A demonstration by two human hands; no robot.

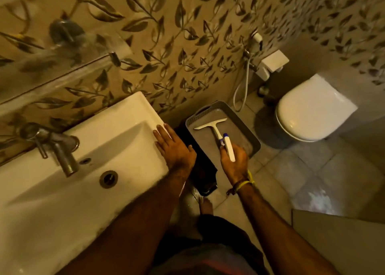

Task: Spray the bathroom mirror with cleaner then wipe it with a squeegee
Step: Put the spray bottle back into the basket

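my left hand (174,147) lies flat, fingers straight, on the right rim of the white ceramic sink (116,116). my right hand (234,159) grips a slim white spray bottle with a blue tip (228,147), held over the grey plastic basket (253,137) on the floor. the white t-shaped squeegee (212,127) lies inside the basket, blade toward ten o'clock; the lower end of its handle is hidden behind the bottle and my fingers. the mirror (41,74), at ten o'clock, is blurred and cut off by the frame's left edge.

Squeegee (212,128) handle end — hidden behind the white bottle (229,149); mirror (41,66) blurred.
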